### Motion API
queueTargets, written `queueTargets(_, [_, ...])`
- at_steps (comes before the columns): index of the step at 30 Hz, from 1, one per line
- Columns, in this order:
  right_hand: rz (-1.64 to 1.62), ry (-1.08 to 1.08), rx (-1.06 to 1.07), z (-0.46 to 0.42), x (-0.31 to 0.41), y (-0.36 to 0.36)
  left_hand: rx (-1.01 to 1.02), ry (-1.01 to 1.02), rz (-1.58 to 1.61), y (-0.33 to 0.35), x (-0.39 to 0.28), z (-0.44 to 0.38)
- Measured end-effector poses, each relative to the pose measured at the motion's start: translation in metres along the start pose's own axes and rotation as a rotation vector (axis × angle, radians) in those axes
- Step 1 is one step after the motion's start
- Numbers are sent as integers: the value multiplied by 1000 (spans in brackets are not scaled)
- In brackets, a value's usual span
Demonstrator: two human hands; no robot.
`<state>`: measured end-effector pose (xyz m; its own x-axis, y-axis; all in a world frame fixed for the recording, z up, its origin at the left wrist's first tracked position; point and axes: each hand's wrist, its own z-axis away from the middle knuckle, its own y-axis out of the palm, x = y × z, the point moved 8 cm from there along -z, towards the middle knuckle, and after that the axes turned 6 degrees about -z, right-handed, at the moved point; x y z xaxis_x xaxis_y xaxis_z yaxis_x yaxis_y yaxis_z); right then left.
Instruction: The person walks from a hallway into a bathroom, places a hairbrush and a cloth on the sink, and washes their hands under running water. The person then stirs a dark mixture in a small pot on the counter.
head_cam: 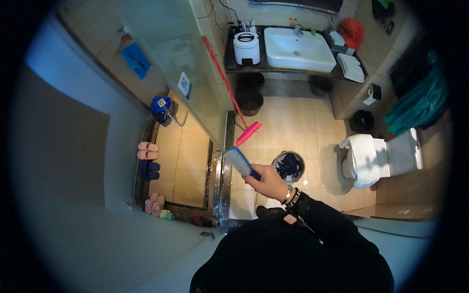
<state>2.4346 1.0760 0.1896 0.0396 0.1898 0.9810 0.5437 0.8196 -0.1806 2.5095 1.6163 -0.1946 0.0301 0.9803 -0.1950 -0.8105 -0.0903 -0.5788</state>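
Note:
My right hand [269, 182] grips the dark blue handle of a scrub brush [240, 161] with pale bristles, held up near the end of the glass shower panel [198, 84]. Behind and right of the hand, a round bucket [303, 166] holding dark, wet-looking cloth stands on the tiled floor. A pink floor brush [249, 133] with a long red handle leans beyond my hand, by the end of the glass. My left hand is out of view.
A toilet [383, 152] draped with a white towel stands right, a black bin [362, 121] beside it. Ahead is a white washbasin [299, 51] on a dark counter, with dark basins [249, 102] below. Left, slippers [148, 169] line the shower's raised edge [217, 186].

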Motion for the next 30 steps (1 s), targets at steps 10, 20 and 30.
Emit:
queueTargets(10, [3, 161, -144, -73, -55, -79, -35, 149, -88, -61, -86, -99])
queueTargets(20, [-76, 357, -544, -145, -67, -179, 328, 8, 225, -133, -304, -205])
queueTargets(30, [-10, 371, -629, -189, -66, -215, 227, 256, 215, -197, -437, -242])
